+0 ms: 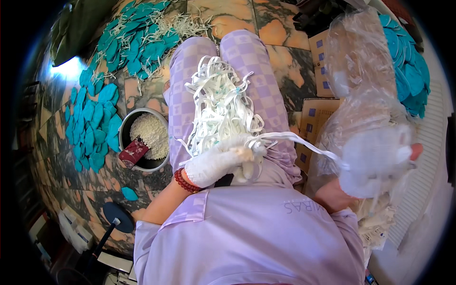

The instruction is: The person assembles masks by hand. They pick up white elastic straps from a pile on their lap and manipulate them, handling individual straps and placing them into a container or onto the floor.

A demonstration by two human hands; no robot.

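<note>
A tangled heap of white elastic straps (221,104) lies across my lap, with small pale blue-green bits among it. My left hand (216,164), in a white knit glove, is closed over the near end of the heap and grips straps there. Out to the right, my right hand (375,161) is also gloved and smeared by motion, with one fingertip bare. A white strap (304,139) stretches between the two hands and ends at the right hand, which appears closed on it; its fingers are hard to make out.
Teal fabric pieces (92,128) lie piled on the marble floor at left. More teal pieces with white straps (137,40) lie beyond. A metal pot (124,130) holds white pellets. At right are cardboard boxes (316,114), a see-through plastic bag (358,61) and stacked teal pieces (411,71).
</note>
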